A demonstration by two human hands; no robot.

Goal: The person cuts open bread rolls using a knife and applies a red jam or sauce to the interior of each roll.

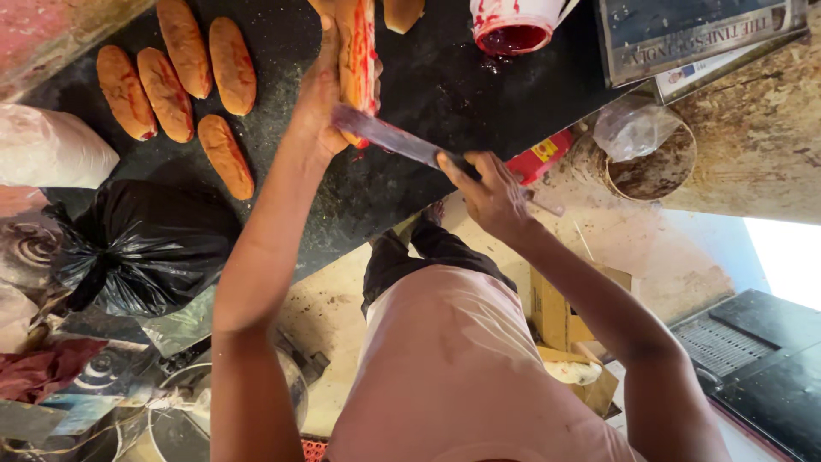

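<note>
Left hand (321, 98) is closed around a long bread roll (357, 51) streaked with red jam, held above the black counter (428, 77). Right hand (492, 192) grips the handle of a knife (389, 137), its blade touching the roll's lower end. Beyond the right hand sits a white jam tub (513, 26) smeared red. Five plain golden rolls (175, 85) lie beside the left hand, a crumpled black plastic bag (141, 248) nearer the body.

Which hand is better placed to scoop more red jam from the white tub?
Probably the right hand: it holds the knife, and the tub lies on its side. The left hand is gripping the roll.
</note>
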